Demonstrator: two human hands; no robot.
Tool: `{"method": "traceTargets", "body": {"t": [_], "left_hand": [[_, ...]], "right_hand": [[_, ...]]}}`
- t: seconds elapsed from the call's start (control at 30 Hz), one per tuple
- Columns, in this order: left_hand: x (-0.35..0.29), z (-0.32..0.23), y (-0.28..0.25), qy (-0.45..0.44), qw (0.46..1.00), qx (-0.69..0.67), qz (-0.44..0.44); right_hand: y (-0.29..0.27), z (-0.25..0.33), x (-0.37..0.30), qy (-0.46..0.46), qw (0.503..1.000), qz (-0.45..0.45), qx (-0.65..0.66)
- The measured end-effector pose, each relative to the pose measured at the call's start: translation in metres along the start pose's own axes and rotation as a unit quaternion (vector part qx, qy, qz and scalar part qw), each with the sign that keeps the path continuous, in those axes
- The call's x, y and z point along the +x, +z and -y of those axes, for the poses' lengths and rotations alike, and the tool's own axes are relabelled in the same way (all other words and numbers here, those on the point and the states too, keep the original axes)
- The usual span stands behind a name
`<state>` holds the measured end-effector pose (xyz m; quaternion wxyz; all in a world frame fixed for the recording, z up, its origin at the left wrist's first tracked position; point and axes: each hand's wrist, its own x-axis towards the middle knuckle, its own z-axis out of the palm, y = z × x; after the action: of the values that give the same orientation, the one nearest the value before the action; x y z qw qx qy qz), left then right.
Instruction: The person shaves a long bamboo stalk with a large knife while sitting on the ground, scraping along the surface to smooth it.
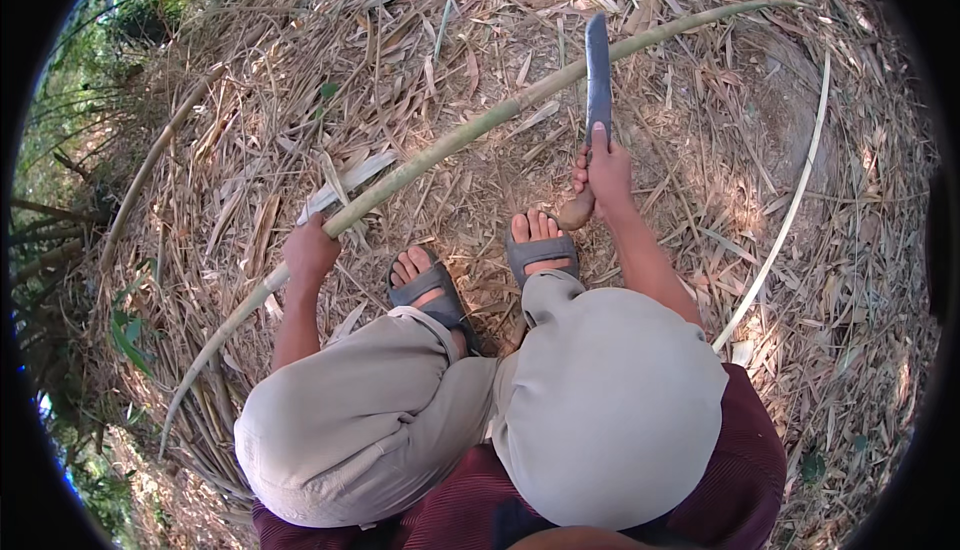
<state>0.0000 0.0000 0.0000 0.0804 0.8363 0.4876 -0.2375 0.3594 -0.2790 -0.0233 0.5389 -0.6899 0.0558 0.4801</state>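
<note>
Nearest are the knees in beige trousers (610, 410), with dark sandals (436, 288) just beyond. At left, the left hand (312, 248) is wrapped around a long green pole (470, 132), which slants from near left to far right. Right of it, the right hand (606, 175) grips a broad knife (598, 75), thumb along its blade. Farther, the blade crosses over the pole; contact is unclear. Dry leaf litter (400, 60) spreads beyond.

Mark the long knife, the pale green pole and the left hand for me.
Long knife (598, 80), head view: on the blade.
Pale green pole (450, 143), head view: midway along its length.
Left hand (311, 248), head view: back of the hand.
</note>
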Motion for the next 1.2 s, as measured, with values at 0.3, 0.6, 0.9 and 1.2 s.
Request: {"method": "traceTargets", "body": {"t": [0.3, 0.6, 0.9, 1.2], "left_hand": [[-0.004, 0.033, -0.031, -0.014, 0.999, 0.036, -0.013], [0.013, 0.008, -0.007, 0.03, 0.999, -0.023, 0.017], [0.017, 0.004, -0.011, 0.019, 0.999, -0.023, 0.042], [0.017, 0.007, -0.006, 0.03, 0.999, -0.001, 0.022]], "right_hand": [[0.037, -0.006, 0.011, -0.026, 0.973, -0.065, 0.221], [-0.002, 0.015, 0.02, -0.084, 0.973, -0.127, 0.175], [-0.02, 0.036, 0.027, -0.048, 0.989, -0.067, 0.121], [-0.011, 0.016, 0.006, 0.003, 0.996, -0.041, 0.078]]}}
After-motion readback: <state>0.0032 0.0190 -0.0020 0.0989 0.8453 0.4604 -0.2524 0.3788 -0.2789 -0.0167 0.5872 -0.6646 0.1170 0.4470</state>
